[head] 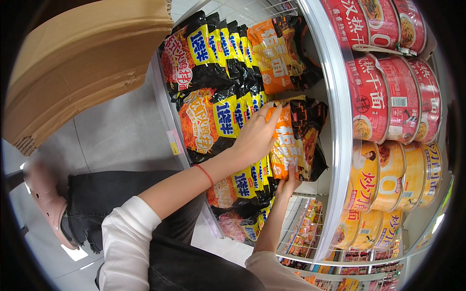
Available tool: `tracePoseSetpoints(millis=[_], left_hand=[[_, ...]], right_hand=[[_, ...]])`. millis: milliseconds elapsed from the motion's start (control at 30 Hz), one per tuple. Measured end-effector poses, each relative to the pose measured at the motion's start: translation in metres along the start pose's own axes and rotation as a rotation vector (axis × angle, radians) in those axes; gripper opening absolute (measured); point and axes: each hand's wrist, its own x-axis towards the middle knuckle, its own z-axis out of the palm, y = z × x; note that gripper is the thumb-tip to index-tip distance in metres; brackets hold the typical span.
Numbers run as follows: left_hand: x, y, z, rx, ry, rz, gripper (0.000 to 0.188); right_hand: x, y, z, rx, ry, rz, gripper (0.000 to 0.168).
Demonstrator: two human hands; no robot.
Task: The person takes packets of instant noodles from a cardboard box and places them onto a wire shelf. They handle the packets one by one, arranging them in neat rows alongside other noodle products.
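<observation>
An orange and black noodle bag (300, 140), printed with writing, is held between my two hands. My left hand (253, 140) lies against its left side with the fingers bent over the orange face. At the bag's lower end, my right hand (289, 182) grips the edge, its fingers partly hidden. The bag is over rows of black and yellow noodle bags (225, 116), which stand closely packed on a low shelf. A similar orange noodle bag (273, 60) lies just above the held one in the picture. A red cord (204, 174) circles my left wrist.
Cardboard (87, 69) fills the upper left. A metal shelf edge (338, 109) curves past the held bag. Beyond it are red noodle tubs (367, 98) and yellow noodle tubs (366, 174). A price tag (174, 143) is on the lower shelf edge. A pink clog (52, 211) rests on the tiled floor.
</observation>
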Motion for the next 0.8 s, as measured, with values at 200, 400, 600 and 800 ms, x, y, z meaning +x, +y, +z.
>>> tracePoseSetpoints(millis=[200,400,600,800], left_hand=[[-0.032,-0.018,-0.017,0.084,-0.239,0.025,0.064],[-0.045,-0.024,-0.015,0.278,-0.206,0.227,0.050],[-0.049,-0.028,-0.016,0.433,-0.270,0.274,0.044],[-0.049,-0.026,-0.018,0.520,-0.289,0.285,0.045]], right_hand=[[0.026,0.002,0.008,-0.021,-0.055,-0.092,0.047],[0.020,0.002,0.026,-0.011,0.038,0.003,0.045],[0.021,0.019,0.012,0.050,0.091,-0.087,0.040],[0.040,0.023,0.013,0.002,0.019,-0.119,0.046]])
